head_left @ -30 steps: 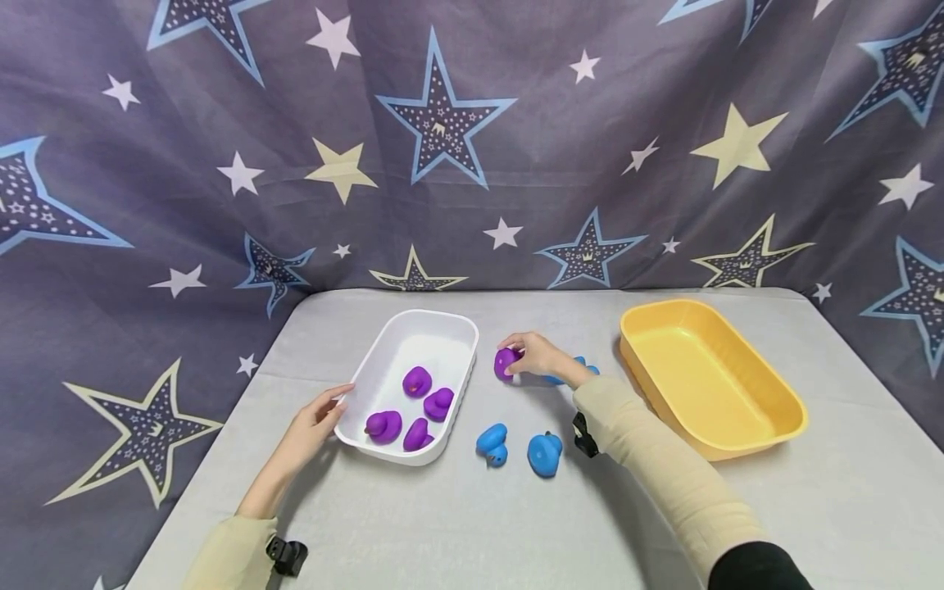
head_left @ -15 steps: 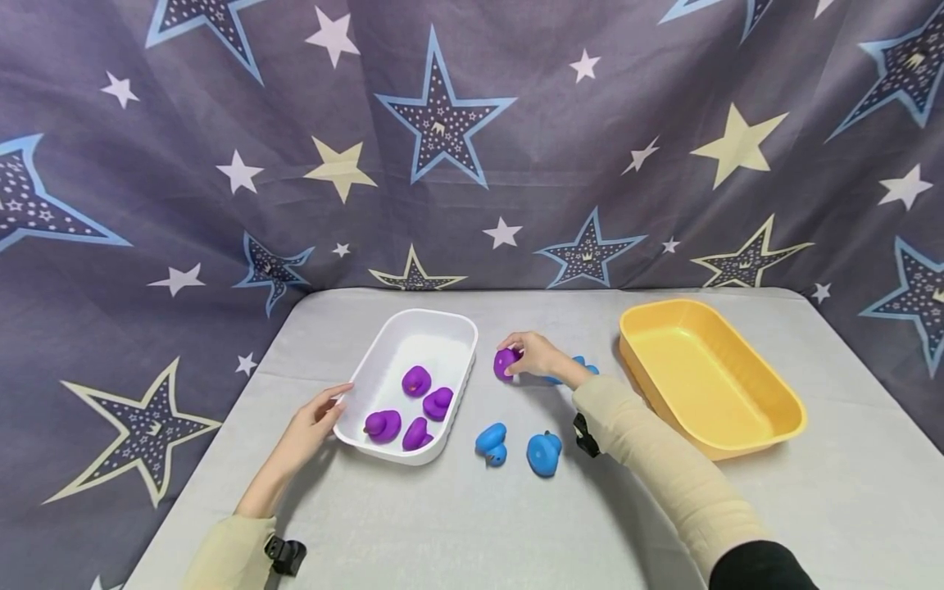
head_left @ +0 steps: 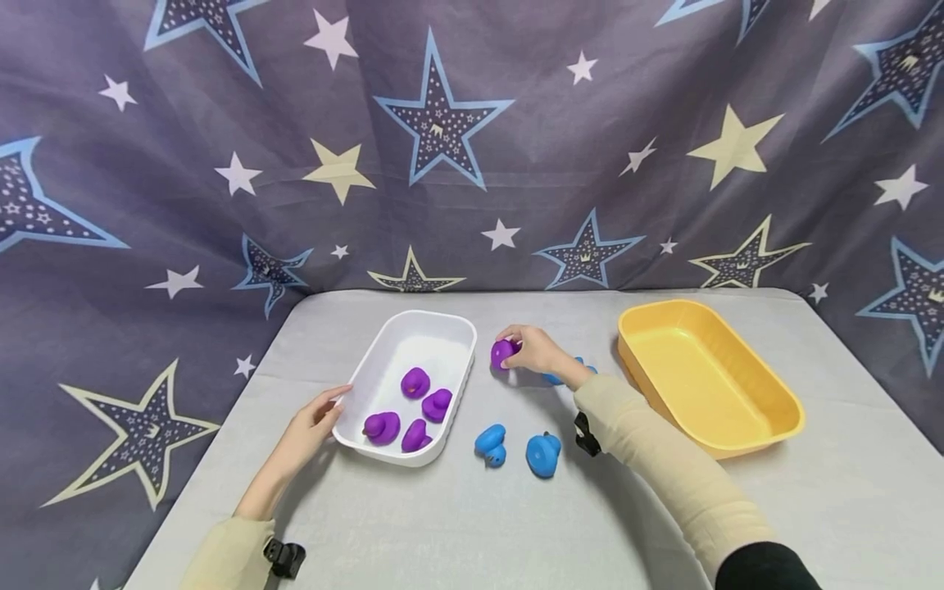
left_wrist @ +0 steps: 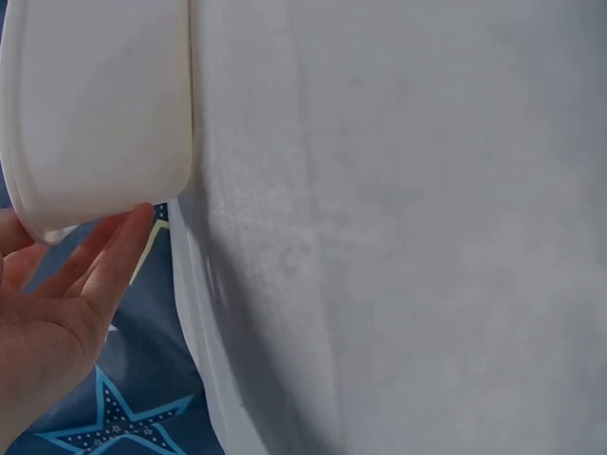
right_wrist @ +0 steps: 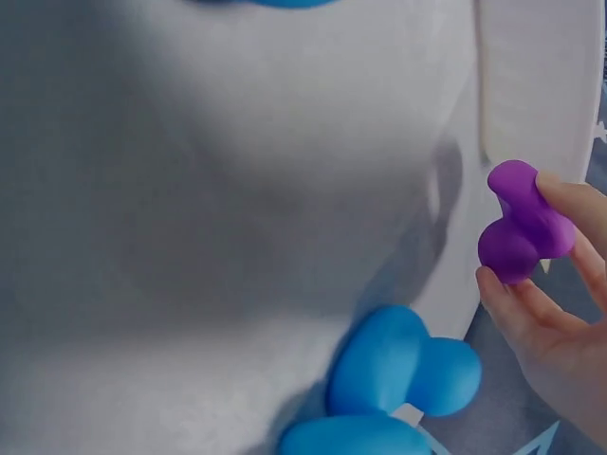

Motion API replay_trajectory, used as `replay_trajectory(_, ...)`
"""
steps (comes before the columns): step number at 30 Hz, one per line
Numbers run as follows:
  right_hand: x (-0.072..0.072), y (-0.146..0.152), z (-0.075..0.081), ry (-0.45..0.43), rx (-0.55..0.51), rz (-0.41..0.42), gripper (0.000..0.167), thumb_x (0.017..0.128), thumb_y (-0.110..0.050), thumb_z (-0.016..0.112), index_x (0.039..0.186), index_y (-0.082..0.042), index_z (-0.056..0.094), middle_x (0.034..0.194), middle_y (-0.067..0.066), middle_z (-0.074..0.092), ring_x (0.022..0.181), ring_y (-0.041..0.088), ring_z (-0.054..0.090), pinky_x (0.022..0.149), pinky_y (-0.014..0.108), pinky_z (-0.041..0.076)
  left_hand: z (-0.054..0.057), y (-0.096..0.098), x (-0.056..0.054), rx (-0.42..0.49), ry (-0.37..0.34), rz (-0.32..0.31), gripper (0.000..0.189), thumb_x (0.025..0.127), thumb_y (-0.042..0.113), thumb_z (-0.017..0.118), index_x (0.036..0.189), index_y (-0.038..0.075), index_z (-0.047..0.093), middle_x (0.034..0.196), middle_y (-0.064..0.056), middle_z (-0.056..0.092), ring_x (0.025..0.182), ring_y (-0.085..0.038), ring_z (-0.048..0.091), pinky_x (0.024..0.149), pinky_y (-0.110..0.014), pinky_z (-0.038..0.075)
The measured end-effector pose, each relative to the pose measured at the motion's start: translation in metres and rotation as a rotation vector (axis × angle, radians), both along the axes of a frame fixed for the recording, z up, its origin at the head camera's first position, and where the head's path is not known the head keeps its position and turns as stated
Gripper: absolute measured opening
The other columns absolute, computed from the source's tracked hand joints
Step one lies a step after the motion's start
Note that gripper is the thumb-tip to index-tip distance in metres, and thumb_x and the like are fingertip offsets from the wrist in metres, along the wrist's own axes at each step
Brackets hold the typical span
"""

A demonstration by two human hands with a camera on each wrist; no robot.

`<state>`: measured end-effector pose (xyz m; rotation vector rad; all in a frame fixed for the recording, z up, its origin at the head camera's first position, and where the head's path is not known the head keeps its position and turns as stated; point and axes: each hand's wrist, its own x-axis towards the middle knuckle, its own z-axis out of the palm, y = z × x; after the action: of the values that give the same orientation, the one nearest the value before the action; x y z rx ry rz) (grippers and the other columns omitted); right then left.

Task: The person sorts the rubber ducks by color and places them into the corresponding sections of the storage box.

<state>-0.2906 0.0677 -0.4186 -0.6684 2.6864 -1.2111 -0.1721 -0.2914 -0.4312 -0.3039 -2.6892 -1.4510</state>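
Note:
My right hand (head_left: 537,349) pinches a purple rubber duck (head_left: 501,355) between thumb and fingertips, a little above the table and right of the white tub (head_left: 472,360). In the right wrist view, the purple duck (right_wrist: 522,223) shows its rounded body and head beyond the fingertips. My left hand (head_left: 306,426) touches the tub's left side with nearly straight fingers. The left wrist view has those fingers (left_wrist: 119,251) against the outer wall of the white tub (left_wrist: 100,114). Several purple ducks (head_left: 415,383) lie inside the tub.
Two blue ducks, one of them this duck (head_left: 543,455), lie on the table in front of the right hand. More blue (head_left: 553,378) shows partly hidden behind the right wrist. A yellow tub (head_left: 701,385) stands at the right. A star-patterned cloth (head_left: 472,213) hangs behind the table.
My right hand has risen slightly with the purple duck. The left hand stays at the white tub, and the other ducks have not moved.

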Motion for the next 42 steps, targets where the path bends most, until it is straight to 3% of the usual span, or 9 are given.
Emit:
replay_trajectory(11,0.002,-0.004,0.014,0.009,-0.115,-0.005,0.042,0.070,0.000,0.068,0.110,0.002,0.056,0.108,0.022,0.057,0.099,0.034,0.053,0.085,0.038,0.045,0.000,0.000,0.000,0.013,-0.015,0.002,0.034,0.092,0.007,0.044,0.125,-0.004,0.045,0.105,-0.028,0.055,0.088,-0.022,0.056,0.071,-0.023,0.049)
replay_trajectory(20,0.007,-0.012,0.024,0.026,-0.196,-0.020,0.043,0.072,-0.001,0.067,0.113,0.002,0.054,0.109,0.020,0.056,0.097,0.033,0.054,0.083,0.036,0.046,-0.001,-0.001,0.000,-0.001,-0.011,0.008,0.035,0.092,0.009,0.044,0.125,-0.003,0.046,0.106,-0.028,0.054,0.087,-0.019,0.055,0.070,-0.021,0.048)
replay_trajectory(42,0.013,-0.031,0.032,0.028,-0.236,0.018,0.043,0.072,-0.001,0.068,0.113,0.000,0.055,0.110,0.018,0.057,0.099,0.032,0.053,0.083,0.034,0.046,0.002,0.001,0.003,0.046,-0.021,-0.005,0.034,0.092,0.005,0.044,0.124,-0.005,0.045,0.101,-0.027,0.056,0.084,-0.014,0.056,0.070,-0.022,0.050)
